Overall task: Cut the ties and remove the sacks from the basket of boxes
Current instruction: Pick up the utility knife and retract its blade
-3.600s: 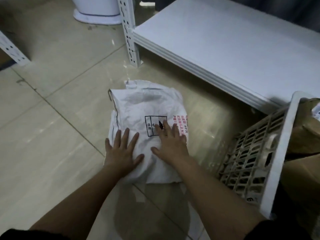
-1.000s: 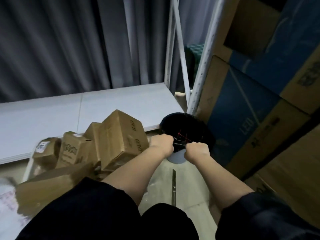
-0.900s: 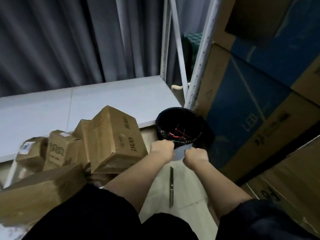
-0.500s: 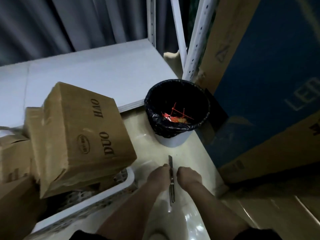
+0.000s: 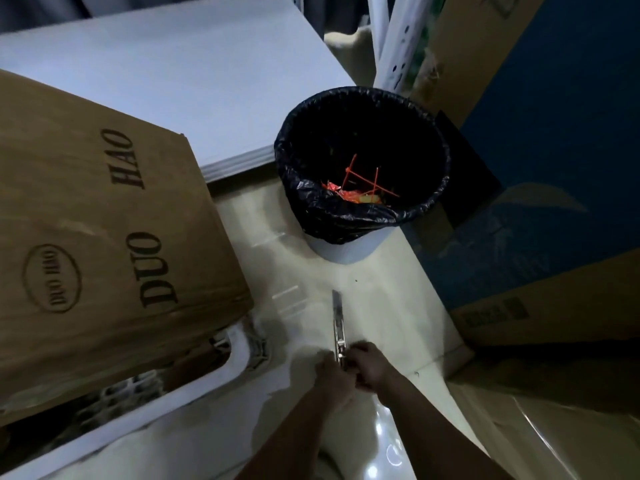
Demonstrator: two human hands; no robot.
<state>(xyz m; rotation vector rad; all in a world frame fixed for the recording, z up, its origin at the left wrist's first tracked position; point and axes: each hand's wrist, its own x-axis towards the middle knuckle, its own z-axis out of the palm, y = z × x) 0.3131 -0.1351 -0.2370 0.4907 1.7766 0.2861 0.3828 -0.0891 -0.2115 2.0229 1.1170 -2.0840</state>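
Both hands met at the near end of the utility knife (image 5: 337,323) on the floor: left hand (image 5: 333,377) and right hand (image 5: 370,367) curled around its handle. Red ties (image 5: 360,187) lay in the black-lined bin (image 5: 363,216). DUO HAO box (image 5: 104,244) sat tilted in the white basket (image 5: 194,393), left of the hands.

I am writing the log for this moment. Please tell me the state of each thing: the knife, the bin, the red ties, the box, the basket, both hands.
Utility knife: on floor, both hands at its handle.
Bin: upright, black-lined.
Red ties: inside bin.
Box: closed, tilted, in basket.
Basket: on floor.
Left hand: grips knife.
Right hand: grips knife.
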